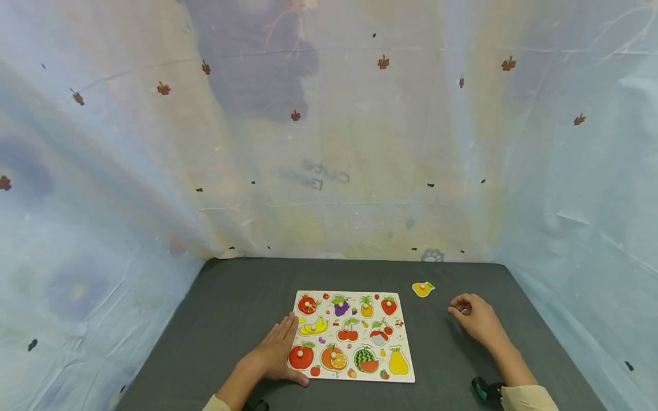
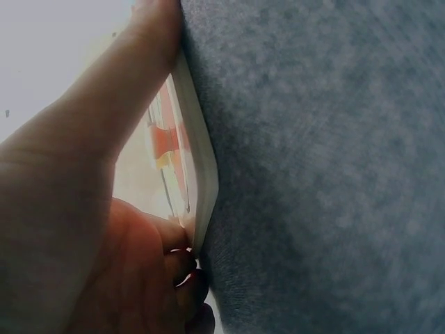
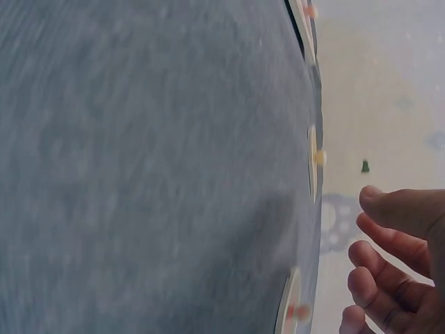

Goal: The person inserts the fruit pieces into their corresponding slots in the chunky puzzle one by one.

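A white fruit puzzle board (image 1: pixel 390 377) lies on the dark table. Pictures of fruit cover it, several with small knobs. My left hand (image 1: pixel 277 348) rests along its left edge, fingers extended and thumb at the near corner. In the left wrist view, the hand (image 2: pixel 139 257) touches the board's pale edge (image 2: pixel 201 167). A loose yellow pear piece (image 1: pixel 423 289) lies beyond the board's right side. My right hand (image 1: pixel 478 319) hovers right of that piece, fingers loosely bent, holding nothing visible. Below it in the right wrist view lies another knobbed piece (image 3: pixel 292 306), its picture unseen.
A black strap-like object with green (image 1: pixel 480 388) shows beside the right wrist. Pale patterned curtains (image 1: pixel 339 142) surround the dark tabletop (image 1: pixel 221 308) at the back and both sides.
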The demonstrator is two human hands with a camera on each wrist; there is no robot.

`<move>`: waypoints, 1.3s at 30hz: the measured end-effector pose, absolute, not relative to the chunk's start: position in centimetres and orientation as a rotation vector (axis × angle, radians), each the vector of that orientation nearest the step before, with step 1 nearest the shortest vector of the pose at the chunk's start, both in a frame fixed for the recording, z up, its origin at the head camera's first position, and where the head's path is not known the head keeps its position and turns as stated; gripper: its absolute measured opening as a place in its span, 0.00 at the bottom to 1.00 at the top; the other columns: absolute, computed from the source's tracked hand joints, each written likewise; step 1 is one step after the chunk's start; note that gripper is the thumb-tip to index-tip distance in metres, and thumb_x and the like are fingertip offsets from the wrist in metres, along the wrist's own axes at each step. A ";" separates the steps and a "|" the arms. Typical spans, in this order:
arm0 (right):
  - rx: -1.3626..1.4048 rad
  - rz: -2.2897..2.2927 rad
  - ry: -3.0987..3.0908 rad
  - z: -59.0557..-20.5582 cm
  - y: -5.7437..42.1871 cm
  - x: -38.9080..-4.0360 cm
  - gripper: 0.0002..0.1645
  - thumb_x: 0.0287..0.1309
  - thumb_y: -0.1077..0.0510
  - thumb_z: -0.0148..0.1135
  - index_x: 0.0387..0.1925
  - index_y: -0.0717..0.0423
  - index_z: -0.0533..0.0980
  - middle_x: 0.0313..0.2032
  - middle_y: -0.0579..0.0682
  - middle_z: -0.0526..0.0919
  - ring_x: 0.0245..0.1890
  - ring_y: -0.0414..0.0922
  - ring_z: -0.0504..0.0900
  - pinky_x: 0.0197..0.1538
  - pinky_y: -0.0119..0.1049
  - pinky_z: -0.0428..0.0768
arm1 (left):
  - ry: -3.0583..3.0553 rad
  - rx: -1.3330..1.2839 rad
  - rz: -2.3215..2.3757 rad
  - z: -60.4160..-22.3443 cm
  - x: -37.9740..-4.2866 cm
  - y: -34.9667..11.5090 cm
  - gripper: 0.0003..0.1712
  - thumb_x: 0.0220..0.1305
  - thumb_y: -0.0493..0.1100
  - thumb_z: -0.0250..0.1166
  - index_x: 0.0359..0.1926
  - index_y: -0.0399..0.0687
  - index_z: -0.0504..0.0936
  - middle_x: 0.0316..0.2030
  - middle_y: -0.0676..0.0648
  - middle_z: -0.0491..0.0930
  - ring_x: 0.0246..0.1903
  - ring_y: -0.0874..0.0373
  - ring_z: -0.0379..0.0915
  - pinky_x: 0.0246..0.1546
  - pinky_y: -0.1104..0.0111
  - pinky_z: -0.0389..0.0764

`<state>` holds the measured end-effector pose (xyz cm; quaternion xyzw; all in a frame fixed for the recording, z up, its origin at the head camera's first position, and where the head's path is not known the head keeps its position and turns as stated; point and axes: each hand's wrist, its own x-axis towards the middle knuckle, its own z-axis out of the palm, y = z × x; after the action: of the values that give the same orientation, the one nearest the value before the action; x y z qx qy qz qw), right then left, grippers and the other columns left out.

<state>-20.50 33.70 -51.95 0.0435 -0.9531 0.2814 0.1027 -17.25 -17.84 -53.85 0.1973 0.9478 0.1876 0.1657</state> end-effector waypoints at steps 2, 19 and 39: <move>0.095 0.826 -2.826 -52.0 34.3 -20.4 0.09 0.67 0.59 0.74 0.42 0.60 0.83 0.39 0.53 0.82 0.36 0.48 0.79 0.39 0.48 0.79 | 2.701 0.564 0.534 -53.9 -17.2 -17.8 0.84 0.44 0.72 0.85 0.84 0.29 0.48 0.84 0.31 0.46 0.84 0.36 0.41 0.82 0.41 0.49; -0.055 0.799 -2.870 -52.7 38.3 -20.0 0.15 0.70 0.58 0.71 0.45 0.69 0.82 0.41 0.64 0.80 0.41 0.59 0.82 0.42 0.59 0.82 | 2.704 0.552 0.521 -54.1 -17.3 -17.9 0.85 0.43 0.73 0.85 0.84 0.30 0.48 0.85 0.32 0.45 0.84 0.37 0.41 0.82 0.42 0.49; -0.074 0.836 -2.937 -53.9 39.2 -20.7 0.13 0.68 0.58 0.72 0.41 0.66 0.81 0.35 0.55 0.82 0.34 0.48 0.78 0.37 0.45 0.77 | 2.701 0.553 0.521 -53.8 -17.2 -17.8 0.85 0.43 0.73 0.85 0.84 0.30 0.48 0.84 0.32 0.45 0.84 0.36 0.41 0.82 0.42 0.49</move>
<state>-20.68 39.23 -53.93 -0.0243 -0.9606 0.2736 0.0436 -17.23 -17.80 -53.80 0.1942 0.9491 0.1830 0.1674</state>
